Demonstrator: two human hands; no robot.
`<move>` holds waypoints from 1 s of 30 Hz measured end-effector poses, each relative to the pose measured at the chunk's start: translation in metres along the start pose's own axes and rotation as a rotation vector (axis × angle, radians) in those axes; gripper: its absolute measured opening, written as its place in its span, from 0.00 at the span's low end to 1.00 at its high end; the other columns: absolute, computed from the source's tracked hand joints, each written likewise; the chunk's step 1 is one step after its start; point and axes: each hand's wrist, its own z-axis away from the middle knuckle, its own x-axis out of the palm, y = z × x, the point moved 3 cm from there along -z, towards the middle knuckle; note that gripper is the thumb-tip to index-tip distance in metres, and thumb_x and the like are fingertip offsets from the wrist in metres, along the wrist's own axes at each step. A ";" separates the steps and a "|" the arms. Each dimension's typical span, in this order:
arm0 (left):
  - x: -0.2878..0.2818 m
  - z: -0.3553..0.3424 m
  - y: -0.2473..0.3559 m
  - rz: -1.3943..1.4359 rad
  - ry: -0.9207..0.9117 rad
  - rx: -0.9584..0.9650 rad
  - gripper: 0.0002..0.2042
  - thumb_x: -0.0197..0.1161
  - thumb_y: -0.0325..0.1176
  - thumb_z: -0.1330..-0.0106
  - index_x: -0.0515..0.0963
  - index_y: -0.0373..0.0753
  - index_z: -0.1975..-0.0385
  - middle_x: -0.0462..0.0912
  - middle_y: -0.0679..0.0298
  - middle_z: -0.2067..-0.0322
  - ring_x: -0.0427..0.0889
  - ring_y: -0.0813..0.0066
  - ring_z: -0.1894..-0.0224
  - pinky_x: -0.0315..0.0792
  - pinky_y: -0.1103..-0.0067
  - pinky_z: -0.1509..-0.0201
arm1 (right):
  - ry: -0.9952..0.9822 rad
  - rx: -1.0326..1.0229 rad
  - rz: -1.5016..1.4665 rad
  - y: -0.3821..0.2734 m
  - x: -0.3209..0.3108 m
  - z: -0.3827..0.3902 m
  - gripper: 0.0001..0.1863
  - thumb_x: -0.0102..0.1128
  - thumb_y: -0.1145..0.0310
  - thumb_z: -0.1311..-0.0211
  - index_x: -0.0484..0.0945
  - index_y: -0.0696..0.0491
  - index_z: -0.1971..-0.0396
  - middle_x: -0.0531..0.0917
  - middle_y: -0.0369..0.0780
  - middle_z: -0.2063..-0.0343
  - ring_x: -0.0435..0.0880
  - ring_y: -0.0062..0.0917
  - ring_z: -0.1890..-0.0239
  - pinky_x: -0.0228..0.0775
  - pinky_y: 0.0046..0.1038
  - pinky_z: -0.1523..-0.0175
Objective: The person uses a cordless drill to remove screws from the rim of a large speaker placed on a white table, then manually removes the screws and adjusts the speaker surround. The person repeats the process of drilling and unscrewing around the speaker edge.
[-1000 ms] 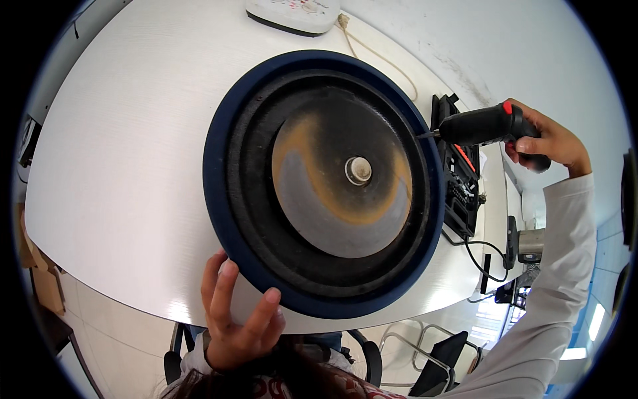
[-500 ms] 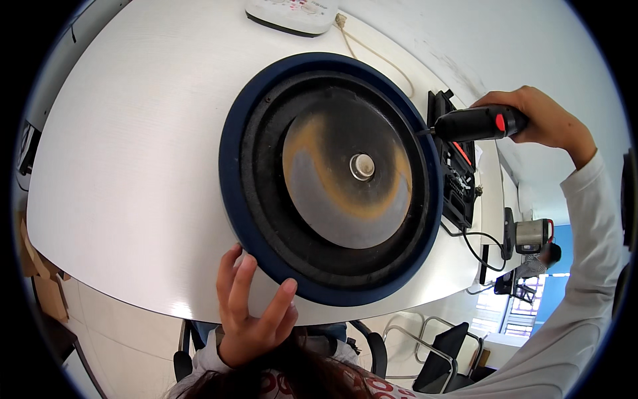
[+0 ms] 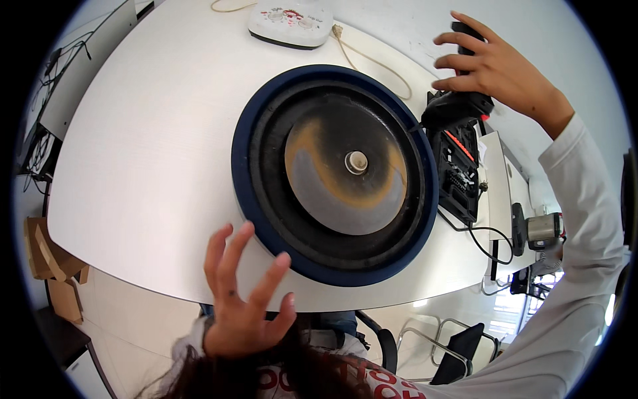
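A large round plate with a dark blue rim point(image 3: 247, 216) rests on the white table. On it lies a burnt-looking metal disc point(image 3: 315, 193) with a silvery centre knob point(image 3: 356, 162). My right hand point(image 3: 495, 72) is at the far right, round the handle of a black cordless drill point(image 3: 458, 110). Its fingers are spread loosely across the handle, and the thumb is hidden. The drill's bit points at the plate's right rim. My left hand point(image 3: 242, 299) is empty at the near table edge, fingers apart, close to the near-left rim without gripping it.
An open black tool case point(image 3: 455, 193) lies right of the plate, partly under the drill. A white appliance point(image 3: 290, 25) stands at the back, with a beige cord point(image 3: 372, 60) beside it. A black cable point(image 3: 475, 236) curls at the right. Below are a chair point(image 3: 458, 349) and cardboard boxes point(image 3: 63, 299).
My right hand has moved away from me and loosened its fingers, and the drill's handle has swung toward the back. My left hand has spread and shifted slightly left. The view has shifted.
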 end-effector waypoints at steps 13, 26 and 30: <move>0.032 -0.277 0.021 -0.319 0.086 0.851 0.37 0.47 0.16 0.51 0.49 0.32 0.36 0.52 0.45 0.37 0.50 0.41 0.35 0.52 0.62 0.33 | 0.440 0.152 0.150 -0.007 0.014 0.023 0.24 0.57 0.70 0.56 0.76 0.33 0.55 0.71 0.29 0.47 0.68 0.27 0.45 0.60 0.34 0.39; 0.077 -0.340 0.054 0.237 -0.662 0.676 0.19 0.63 0.33 0.43 0.69 0.32 0.54 0.77 0.55 0.64 0.75 0.69 0.63 0.71 0.75 0.59 | 0.527 0.386 -0.039 -0.003 0.042 0.056 0.21 0.56 0.71 0.48 0.73 0.38 0.52 0.71 0.36 0.52 0.72 0.31 0.51 0.65 0.29 0.45; 0.069 -0.331 0.056 0.323 -0.636 0.531 0.14 0.62 0.35 0.41 0.71 0.32 0.61 0.77 0.55 0.71 0.75 0.69 0.67 0.71 0.75 0.63 | 0.578 0.532 -0.396 -0.004 0.016 0.063 0.18 0.47 0.73 0.38 0.68 0.49 0.47 0.72 0.45 0.51 0.70 0.34 0.46 0.63 0.34 0.43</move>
